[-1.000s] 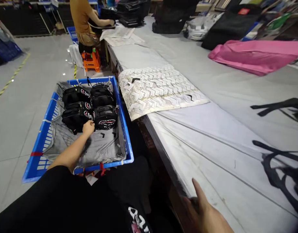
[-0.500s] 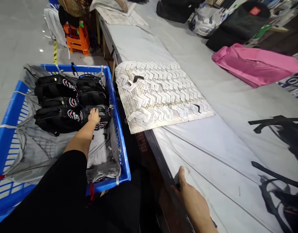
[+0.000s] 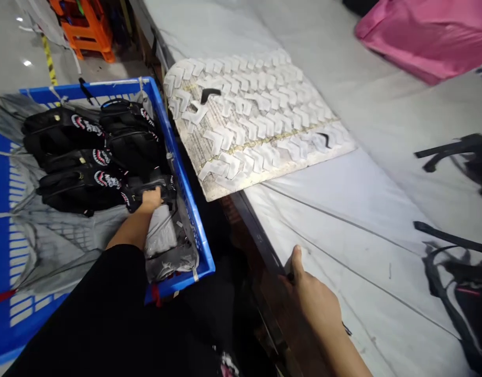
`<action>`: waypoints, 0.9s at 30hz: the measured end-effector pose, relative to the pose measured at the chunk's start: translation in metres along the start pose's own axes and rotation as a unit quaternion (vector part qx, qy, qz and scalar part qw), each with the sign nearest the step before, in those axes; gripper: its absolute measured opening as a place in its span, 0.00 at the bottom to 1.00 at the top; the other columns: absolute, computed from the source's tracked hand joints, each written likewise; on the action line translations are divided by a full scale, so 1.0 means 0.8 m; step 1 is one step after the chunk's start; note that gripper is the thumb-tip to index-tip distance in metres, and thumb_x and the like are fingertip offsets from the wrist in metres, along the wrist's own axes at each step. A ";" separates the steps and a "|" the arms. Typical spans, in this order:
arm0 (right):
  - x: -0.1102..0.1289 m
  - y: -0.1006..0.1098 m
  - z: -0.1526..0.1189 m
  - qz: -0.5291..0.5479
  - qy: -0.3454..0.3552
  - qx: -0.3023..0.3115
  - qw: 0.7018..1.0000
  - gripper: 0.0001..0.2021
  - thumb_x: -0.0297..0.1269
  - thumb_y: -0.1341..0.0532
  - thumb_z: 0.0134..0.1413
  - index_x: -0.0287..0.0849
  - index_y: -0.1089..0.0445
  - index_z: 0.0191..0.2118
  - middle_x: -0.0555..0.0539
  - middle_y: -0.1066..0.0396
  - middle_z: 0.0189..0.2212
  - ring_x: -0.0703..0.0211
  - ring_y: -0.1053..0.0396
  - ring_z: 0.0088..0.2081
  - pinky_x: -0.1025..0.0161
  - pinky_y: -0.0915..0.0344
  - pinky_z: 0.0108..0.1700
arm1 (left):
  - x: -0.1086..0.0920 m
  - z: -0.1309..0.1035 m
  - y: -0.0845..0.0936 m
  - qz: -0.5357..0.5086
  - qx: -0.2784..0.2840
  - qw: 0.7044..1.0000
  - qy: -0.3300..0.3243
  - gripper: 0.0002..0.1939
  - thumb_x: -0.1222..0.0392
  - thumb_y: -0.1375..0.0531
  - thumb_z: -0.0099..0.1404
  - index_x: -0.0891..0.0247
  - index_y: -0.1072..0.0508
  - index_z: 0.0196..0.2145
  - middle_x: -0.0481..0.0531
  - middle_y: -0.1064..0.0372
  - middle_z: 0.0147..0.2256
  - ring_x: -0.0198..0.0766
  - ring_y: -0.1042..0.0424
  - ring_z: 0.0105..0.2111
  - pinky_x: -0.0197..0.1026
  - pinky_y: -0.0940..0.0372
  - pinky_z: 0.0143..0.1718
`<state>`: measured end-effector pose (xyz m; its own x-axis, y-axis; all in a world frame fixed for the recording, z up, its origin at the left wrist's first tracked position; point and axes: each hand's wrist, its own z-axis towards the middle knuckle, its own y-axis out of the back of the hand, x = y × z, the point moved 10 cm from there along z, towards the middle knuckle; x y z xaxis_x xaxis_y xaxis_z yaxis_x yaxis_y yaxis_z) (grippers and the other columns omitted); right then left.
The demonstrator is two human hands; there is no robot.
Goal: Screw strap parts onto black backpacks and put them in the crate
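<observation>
Inside the blue plastic crate (image 3: 188,209), my left hand (image 3: 151,200) is closed on the top of a small black backpack (image 3: 168,189) at the near right of the group. Its lower part is hidden behind my hand and arm. Several similar black backpacks (image 3: 74,189) with shark-mouth prints and white lettering stand beside and behind it. My right hand (image 3: 314,299) grips the edge of the white-covered table (image 3: 272,230), thumb on top and fingers curled over the side. A small dark thing shows by its fingers, too small to name.
A worn board (image 3: 241,152) with rows of white V-shaped pieces overhangs the table edge. Black strapped items (image 3: 472,283) lie at the right, a pink bag (image 3: 417,36) beyond. Orange stools (image 3: 87,31) stand behind the crate. Grey netting (image 3: 64,235) lines the crate.
The view has dipped, so the table and crate's far side sit higher in the picture. The backpack under my left hand has shifted, and its shark print no longer shows. My right hand stays at the edge.
</observation>
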<state>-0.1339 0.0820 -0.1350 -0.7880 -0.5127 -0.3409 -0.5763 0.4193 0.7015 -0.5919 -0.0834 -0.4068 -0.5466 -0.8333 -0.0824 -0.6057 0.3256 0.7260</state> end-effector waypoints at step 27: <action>0.100 -0.056 -0.187 0.508 0.229 0.051 0.829 0.27 0.39 0.39 0.60 0.35 0.36 0.63 0.44 0.22 0.34 0.58 0.25 0.31 0.60 0.28 0.38 | -0.042 -0.719 0.375 -0.278 -0.568 0.668 -0.392 0.09 0.61 0.38 0.64 0.61 0.22 0.43 0.43 0.23 0.37 0.34 0.25 0.35 0.42 0.27 0.41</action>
<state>-0.1389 -0.0900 -0.1006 -0.7260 -0.0767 0.6834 0.3005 0.8585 0.4156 -0.4227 -0.2146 0.2062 -0.8247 -0.0493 -0.5634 -0.2546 -0.8571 0.4478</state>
